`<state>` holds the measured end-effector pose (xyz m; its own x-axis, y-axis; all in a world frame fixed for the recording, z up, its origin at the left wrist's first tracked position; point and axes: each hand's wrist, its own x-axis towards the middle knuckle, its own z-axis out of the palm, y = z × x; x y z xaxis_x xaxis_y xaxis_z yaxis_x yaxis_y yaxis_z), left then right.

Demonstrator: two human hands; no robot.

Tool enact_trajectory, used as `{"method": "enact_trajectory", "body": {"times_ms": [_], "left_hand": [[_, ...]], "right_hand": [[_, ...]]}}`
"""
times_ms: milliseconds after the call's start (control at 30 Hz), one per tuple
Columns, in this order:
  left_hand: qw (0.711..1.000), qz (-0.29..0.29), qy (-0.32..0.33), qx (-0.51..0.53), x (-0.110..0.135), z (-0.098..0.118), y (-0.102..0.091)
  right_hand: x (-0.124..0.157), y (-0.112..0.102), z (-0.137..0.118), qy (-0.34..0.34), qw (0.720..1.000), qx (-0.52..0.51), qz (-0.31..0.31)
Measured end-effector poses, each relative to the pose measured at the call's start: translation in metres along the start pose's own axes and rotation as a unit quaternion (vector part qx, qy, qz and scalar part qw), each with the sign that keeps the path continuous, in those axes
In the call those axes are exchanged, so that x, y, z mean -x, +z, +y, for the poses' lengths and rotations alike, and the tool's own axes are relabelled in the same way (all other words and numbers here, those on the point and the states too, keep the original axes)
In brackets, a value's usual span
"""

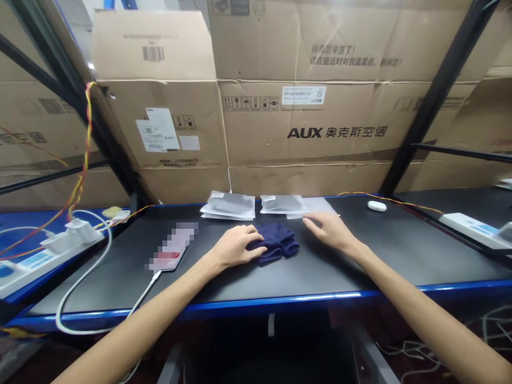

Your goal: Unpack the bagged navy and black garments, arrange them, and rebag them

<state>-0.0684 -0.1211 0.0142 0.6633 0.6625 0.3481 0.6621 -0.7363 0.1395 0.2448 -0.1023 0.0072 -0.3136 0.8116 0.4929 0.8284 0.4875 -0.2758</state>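
A crumpled navy blue cloth garment (276,241) lies on the black tabletop in front of me; its exact kind does not show. My left hand (239,245) is closed on the garment's left edge, thumb nearer me and fingers bent over the fabric. Right of the garment, apart from it, my right hand (330,229) hovers low with thumb and fingers apart and nothing visible in it. Its fingertips are close to a flat translucent bag (320,206), and I cannot tell whether they touch. That bag lies beside stacked frosted packets (281,204).
Another stack of frosted packets (228,205) lies at the back. A phone (173,250) with a white charging cable (66,298) is at left. Power strips (52,248) flank the table, and a small white case (376,206) sits at right. Cardboard (320,154) walls the back between black posts.
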Motion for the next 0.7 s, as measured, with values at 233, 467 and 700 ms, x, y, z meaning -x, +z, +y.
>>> {"method": "enact_trajectory", "body": {"times_ms": [233,467,700], "left_hand": [[0.990,0.018,-0.085,0.111,-0.012,0.028,0.006],[0.913,0.100,-0.205,0.338,-0.012,0.015,0.000],[0.959,0.117,-0.217,0.140,0.006,-0.007,-0.020]], "right_hand": [[0.021,0.011,-0.062,-0.016,0.998,-0.017,-0.056],[0.029,0.021,-0.061,-0.002,0.994,0.010,-0.109],[0.033,0.002,-0.016,-0.009,0.986,-0.013,-0.167]]}}
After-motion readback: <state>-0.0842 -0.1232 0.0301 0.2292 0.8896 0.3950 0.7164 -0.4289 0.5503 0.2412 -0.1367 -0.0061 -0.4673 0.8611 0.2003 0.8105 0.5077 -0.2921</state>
